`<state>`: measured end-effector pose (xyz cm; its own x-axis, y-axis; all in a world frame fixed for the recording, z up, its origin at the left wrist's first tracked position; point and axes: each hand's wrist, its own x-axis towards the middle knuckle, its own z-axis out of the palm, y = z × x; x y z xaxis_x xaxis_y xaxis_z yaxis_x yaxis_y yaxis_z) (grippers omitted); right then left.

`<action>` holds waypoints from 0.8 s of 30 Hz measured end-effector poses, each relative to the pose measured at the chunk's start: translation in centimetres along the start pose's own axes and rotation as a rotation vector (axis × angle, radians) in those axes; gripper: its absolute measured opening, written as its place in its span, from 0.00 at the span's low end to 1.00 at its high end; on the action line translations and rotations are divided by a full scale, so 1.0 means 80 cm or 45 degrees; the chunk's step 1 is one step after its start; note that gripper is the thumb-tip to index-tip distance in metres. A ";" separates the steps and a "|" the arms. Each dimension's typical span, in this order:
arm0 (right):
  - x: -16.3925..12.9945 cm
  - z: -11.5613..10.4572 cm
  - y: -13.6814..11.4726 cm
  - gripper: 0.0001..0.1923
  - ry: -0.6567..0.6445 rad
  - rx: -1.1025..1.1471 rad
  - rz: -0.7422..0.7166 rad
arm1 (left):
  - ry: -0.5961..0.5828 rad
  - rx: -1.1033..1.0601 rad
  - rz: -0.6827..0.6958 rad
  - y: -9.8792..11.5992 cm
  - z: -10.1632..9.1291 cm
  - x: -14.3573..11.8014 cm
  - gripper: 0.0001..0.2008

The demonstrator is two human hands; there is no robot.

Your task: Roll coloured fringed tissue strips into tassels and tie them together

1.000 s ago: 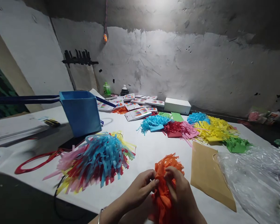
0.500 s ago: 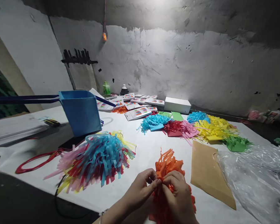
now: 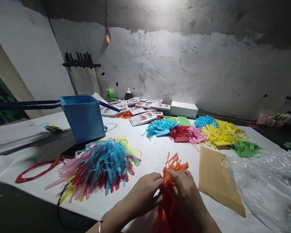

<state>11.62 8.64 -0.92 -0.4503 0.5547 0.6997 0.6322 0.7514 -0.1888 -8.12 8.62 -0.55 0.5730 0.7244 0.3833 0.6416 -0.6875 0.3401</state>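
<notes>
An orange tissue-paper tassel (image 3: 169, 181) lies at the table's front, its fringed strips fanning out at the far end and its nearer part running down between my wrists. My left hand (image 3: 149, 191) is closed on the tassel's left side, with a metal bracelet at the wrist. Curled over its right side, my right hand (image 3: 183, 183) grips the paper just below the fringe. The fingertips are partly hidden by the hands. To the left lies a bundle of blue, pink, red and yellow paper tassels (image 3: 109, 165).
A blue box-shaped container (image 3: 83, 119) stands at left beside a red cord loop (image 3: 36, 170). Printed packets (image 3: 143, 118) and a white box (image 3: 183, 109) lie at the back. Coloured tassels (image 3: 218, 132), brown card (image 3: 213, 174) and clear plastic wrap (image 3: 264, 187) occupy the right.
My hands have moved slightly apart from a pinch at the tassel's middle. My right hand now reaches further over the fringe, and the lower strips look drawn together and blurred.
</notes>
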 end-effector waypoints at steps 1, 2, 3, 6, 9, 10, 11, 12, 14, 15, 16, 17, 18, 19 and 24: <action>0.000 -0.002 0.003 0.17 -0.075 0.114 0.093 | 0.023 0.012 0.013 -0.002 0.002 0.000 0.05; 0.002 -0.004 0.005 0.13 -0.154 0.240 0.215 | 0.060 0.012 0.023 -0.004 0.003 -0.001 0.07; 0.003 -0.007 0.007 0.10 -0.221 0.357 0.349 | 0.112 0.011 0.036 -0.005 0.005 -0.002 0.11; 0.012 -0.015 0.006 0.09 -0.316 0.595 0.638 | 0.283 0.057 0.145 -0.006 0.008 -0.004 0.20; 0.018 -0.017 0.003 0.14 -0.341 0.785 0.798 | 0.351 0.129 0.219 -0.004 0.009 -0.002 0.14; 0.019 -0.016 0.003 0.14 -0.343 0.856 0.850 | 0.352 0.140 0.220 -0.003 0.009 -0.001 0.11; 0.020 -0.015 0.003 0.14 -0.338 0.924 0.899 | 0.350 0.150 0.215 -0.002 0.010 0.000 0.08; 0.019 -0.014 0.003 0.14 -0.328 0.989 0.945 | 0.352 0.160 0.210 -0.001 0.010 0.001 0.05; 0.016 -0.012 0.008 0.15 -0.275 1.097 1.028 | 0.382 0.176 0.208 0.000 0.010 0.002 0.03; 0.013 -0.012 0.011 0.16 -0.223 1.135 1.069 | 0.398 0.167 0.212 0.000 0.009 0.001 0.06; 0.010 -0.012 0.017 0.17 -0.154 1.162 1.113 | 0.409 0.132 0.217 0.001 0.007 -0.001 0.07; 0.005 -0.013 0.024 0.18 -0.071 1.177 1.159 | 0.412 0.063 0.223 0.001 0.004 -0.003 0.09; 0.000 -0.015 0.032 0.19 0.019 1.182 1.207 | 0.416 -0.036 0.218 0.001 -0.001 -0.006 0.09; -0.006 -0.018 0.042 0.21 0.111 1.180 1.257 | 0.422 -0.157 0.193 0.000 -0.008 -0.009 0.09; -0.041 -0.044 0.090 0.26 0.454 1.164 1.478 | 0.611 -0.904 -0.459 -0.024 -0.066 -0.008 0.10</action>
<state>19.83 10.94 -2.18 0.2624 0.9644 -0.0325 -0.1375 0.0040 -0.9905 -12.41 9.17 3.09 0.0260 0.9105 0.4126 0.1864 -0.4099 0.8929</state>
